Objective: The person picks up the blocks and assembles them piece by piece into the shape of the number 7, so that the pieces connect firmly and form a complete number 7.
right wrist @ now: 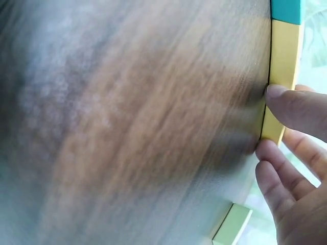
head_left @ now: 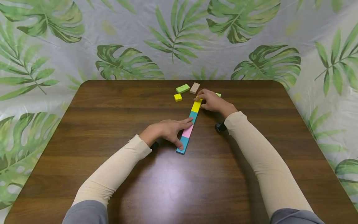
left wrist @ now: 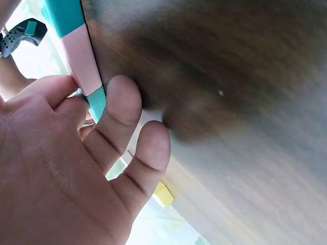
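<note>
Flat blocks lie end to end in a slanting row on the table: a teal block (head_left: 183, 142) at the near end, a pink block (head_left: 187, 132), another teal block (head_left: 193, 115), then yellow (head_left: 196, 106). My left hand (head_left: 169, 129) lies over the row from the left. Its thumb rests on the near teal block, and its extended fingers touch the row around the pink and farther teal blocks. At the far end, my right hand (head_left: 213, 101) pinches the yellow block (right wrist: 283, 56) between thumb and fingers. That hand partly hides the far yellow end.
Beyond the row lie a light green block (head_left: 182, 88), a brown wooden block (head_left: 195, 88) and a small yellow block (head_left: 177, 97). Another green block (head_left: 218, 94) is partly hidden behind my right hand. A leaf-patterned curtain (head_left: 179, 37) hangs behind the brown table (head_left: 112, 96).
</note>
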{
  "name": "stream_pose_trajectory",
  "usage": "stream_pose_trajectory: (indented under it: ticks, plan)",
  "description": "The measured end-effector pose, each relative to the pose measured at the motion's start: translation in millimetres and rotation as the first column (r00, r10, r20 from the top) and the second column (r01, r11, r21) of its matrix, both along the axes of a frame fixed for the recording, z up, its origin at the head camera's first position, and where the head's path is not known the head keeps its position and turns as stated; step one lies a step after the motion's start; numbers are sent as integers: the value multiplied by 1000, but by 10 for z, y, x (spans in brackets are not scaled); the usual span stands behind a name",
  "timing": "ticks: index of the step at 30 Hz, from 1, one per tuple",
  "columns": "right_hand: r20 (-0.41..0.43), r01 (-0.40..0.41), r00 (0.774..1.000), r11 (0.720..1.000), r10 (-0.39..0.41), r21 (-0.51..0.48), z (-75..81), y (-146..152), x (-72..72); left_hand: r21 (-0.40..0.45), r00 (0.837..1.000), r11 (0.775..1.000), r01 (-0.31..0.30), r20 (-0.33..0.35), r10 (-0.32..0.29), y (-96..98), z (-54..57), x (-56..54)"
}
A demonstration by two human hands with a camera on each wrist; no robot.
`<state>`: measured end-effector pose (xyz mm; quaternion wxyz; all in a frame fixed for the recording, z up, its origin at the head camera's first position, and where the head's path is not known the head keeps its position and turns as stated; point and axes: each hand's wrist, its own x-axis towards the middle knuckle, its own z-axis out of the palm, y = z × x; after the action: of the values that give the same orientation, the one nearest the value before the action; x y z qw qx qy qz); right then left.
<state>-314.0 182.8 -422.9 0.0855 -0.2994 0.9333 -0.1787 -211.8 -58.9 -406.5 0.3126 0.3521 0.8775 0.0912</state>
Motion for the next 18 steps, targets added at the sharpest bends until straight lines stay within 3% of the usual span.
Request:
stream_pose_trajectory:
  ticks: [18]
  plan:
    - [19, 14, 1000, 1000, -14, -6, 15, 3, 11, 12, 1000, 1000, 4, 10, -4, -8, -6, -6]
